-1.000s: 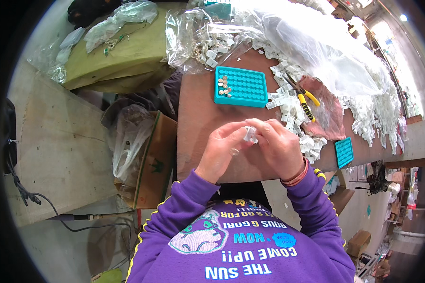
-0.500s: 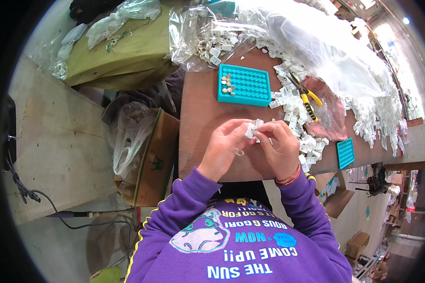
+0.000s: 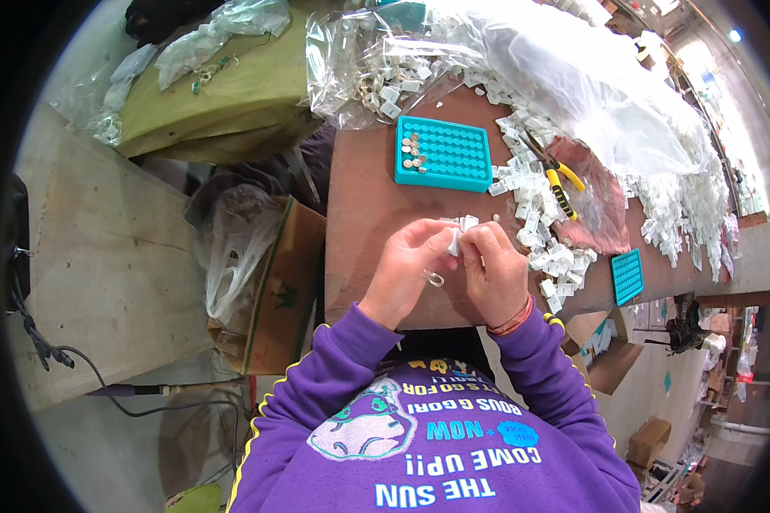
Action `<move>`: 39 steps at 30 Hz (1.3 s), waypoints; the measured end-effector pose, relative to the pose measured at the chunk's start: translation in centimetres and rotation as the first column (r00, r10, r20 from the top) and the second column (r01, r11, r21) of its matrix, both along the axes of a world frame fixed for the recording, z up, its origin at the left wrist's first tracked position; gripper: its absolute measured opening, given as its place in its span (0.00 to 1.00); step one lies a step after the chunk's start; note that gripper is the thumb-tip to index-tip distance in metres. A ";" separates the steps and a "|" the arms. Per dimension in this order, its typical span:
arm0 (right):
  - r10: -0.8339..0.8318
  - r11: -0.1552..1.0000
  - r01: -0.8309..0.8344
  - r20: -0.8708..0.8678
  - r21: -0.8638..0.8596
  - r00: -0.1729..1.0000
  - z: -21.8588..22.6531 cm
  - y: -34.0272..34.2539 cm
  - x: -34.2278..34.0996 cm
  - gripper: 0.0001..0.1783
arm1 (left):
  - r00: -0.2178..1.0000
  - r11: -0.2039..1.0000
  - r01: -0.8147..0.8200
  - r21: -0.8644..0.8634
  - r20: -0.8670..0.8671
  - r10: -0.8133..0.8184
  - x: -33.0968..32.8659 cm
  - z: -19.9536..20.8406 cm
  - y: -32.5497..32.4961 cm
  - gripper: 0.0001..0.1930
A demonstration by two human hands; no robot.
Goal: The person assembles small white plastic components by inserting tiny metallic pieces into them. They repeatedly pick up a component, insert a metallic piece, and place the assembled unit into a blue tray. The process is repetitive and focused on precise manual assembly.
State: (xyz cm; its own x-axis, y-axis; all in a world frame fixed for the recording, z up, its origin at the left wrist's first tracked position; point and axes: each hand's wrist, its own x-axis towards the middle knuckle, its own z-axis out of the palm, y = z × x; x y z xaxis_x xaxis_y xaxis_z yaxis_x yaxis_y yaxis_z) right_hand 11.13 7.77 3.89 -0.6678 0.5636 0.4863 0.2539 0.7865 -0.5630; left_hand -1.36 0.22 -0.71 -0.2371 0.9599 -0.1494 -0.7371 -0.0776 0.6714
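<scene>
My left hand (image 3: 406,267) is closed in a pinch on a small white plastic piece (image 3: 453,243) in front of my body, above the table's near part. A small metal ring or clasp (image 3: 435,279) hangs below its fingers. My right hand (image 3: 498,272) meets the left, its thumb and forefinger pressed together at the same white piece; the fingers cover most of the contact. Beyond my hands lies a teal tray (image 3: 453,158) with rows of hollows. Several small round metallic pieces (image 3: 413,150) sit at its left side.
Loose white plastic pieces (image 3: 565,261) lie in a heap right of my hands. Yellow-handled pliers (image 3: 562,192) rest by a pink cloth (image 3: 599,214). A second teal tray (image 3: 626,278) is at the right edge. A cardboard box (image 3: 287,286) with a plastic bag stands left of the table.
My right hand has shifted slightly left and turned, its fingers closing in on the white piece. The metal ring under my left hand now shows more plainly. The left hand stays nearly in place.
</scene>
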 end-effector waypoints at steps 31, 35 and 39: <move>-0.012 0.982 0.002 -0.053 -0.191 0.999 -0.3 0.3 0.3 0.03 | 0.990 0.999 -0.047 0.020 0.130 0.044 0.3 -0.2 0.4 0.12; 0.002 0.995 -0.004 -0.027 -0.100 1.000 -0.3 -0.2 0.1 0.07 | 0.991 0.999 -0.017 0.039 0.133 0.012 0.1 -0.4 0.4 0.11; 0.020 0.999 -0.020 0.008 0.034 1.000 0.0 -0.2 -0.5 0.16 | 0.996 0.999 -0.046 0.024 0.077 0.044 0.1 -0.6 0.4 0.12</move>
